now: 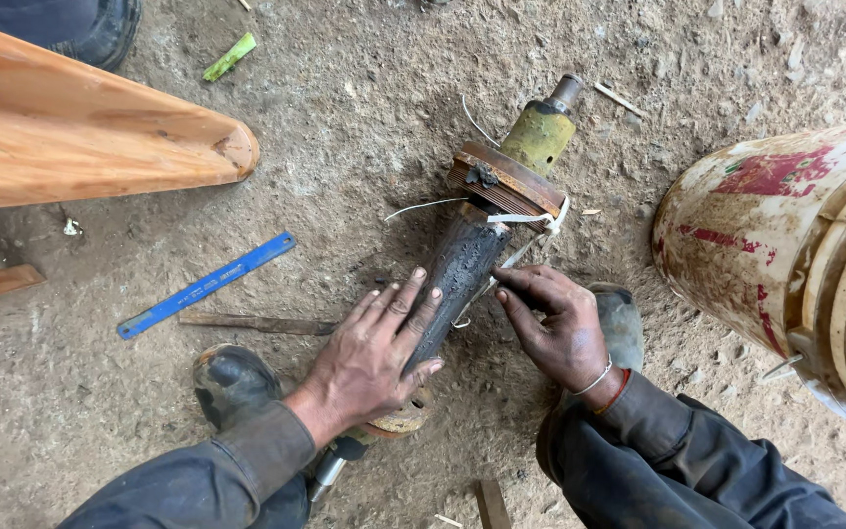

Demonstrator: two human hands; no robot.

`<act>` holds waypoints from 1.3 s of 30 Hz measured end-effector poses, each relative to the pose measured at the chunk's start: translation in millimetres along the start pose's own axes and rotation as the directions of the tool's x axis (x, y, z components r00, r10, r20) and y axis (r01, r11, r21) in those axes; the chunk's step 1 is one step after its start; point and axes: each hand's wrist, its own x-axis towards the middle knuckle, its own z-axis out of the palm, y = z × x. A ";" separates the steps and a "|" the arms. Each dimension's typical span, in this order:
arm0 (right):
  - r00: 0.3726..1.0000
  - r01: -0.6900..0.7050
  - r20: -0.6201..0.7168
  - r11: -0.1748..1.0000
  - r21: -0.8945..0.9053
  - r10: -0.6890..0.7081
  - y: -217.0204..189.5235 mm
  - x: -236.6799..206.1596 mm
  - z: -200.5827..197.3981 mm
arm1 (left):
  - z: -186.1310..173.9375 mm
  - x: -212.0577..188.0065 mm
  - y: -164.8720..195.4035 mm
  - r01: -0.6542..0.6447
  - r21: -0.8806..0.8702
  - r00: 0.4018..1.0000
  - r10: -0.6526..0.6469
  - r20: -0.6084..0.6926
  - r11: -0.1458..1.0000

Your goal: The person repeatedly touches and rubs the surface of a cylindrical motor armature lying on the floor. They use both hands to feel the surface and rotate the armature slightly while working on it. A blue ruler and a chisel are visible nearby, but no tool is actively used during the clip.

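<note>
A long greasy metal shaft part (464,266) lies on the dirt floor, with a rusty flange (506,179) and a yellow-green end (539,135) pointing away from me. My left hand (376,348) rests flat on the dark cylinder, fingers spread. My right hand (552,323) pinches a thin white strap (529,219) that loops around the shaft just below the flange. Both my shoes (232,380) sit on either side of the part.
A blue hacksaw blade (206,285) and a flat rusty strip (257,322) lie to the left. A wooden plank end (100,127) juts in at upper left. A dirty white bucket (785,255) lies on its side at right. Another person's shoe (100,29) shows top left.
</note>
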 end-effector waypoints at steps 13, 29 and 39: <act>1.000 -0.025 -0.004 0.997 0.070 0.026 5.9 -4.3 14.4 | -18.1 17.9 -12.8 0.280 -0.487 0.957 -0.202 0.207 0.828; 0.720 -0.580 0.639 0.742 0.337 0.272 -22.2 -15.2 -41.7 | -44.5 37.0 60.6 -0.119 -0.537 0.959 -0.044 -0.280 0.835; 0.980 -0.200 -0.179 0.428 -0.881 0.089 -8.0 9.1 -223.3 | -58.1 -122.1 -19.0 0.181 -0.196 0.963 -0.214 -0.162 0.964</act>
